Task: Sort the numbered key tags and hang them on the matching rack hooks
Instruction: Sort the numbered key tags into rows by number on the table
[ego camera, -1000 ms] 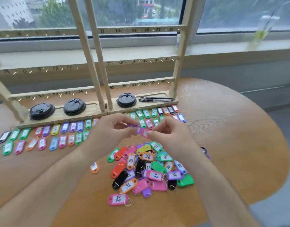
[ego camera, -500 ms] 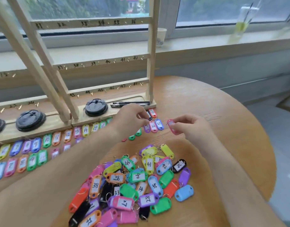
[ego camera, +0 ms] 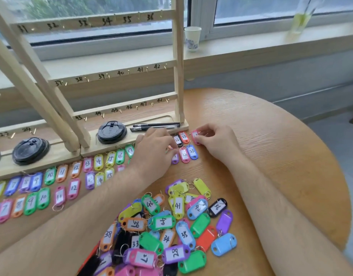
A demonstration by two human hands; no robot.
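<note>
While the sorted tags [ego camera: 73, 189] lie in two numbered rows on the table [ego camera: 271, 156] in front of the wooden rack [ego camera: 114, 78], the left hand [ego camera: 153, 150] sits fingers-down on the right end of those rows by the black 22 tag [ego camera: 177, 140]; can't tell if it actually holds one. Unsorted pile [ego camera: 171, 226] lies nearer the body, between the forearms. Right hand [ego camera: 217, 140] pinches a pink tag [ego camera: 195, 136] between thumb and fingers, just right of the red 23 tag [ego camera: 184, 136], by the rack's base corner.
</note>
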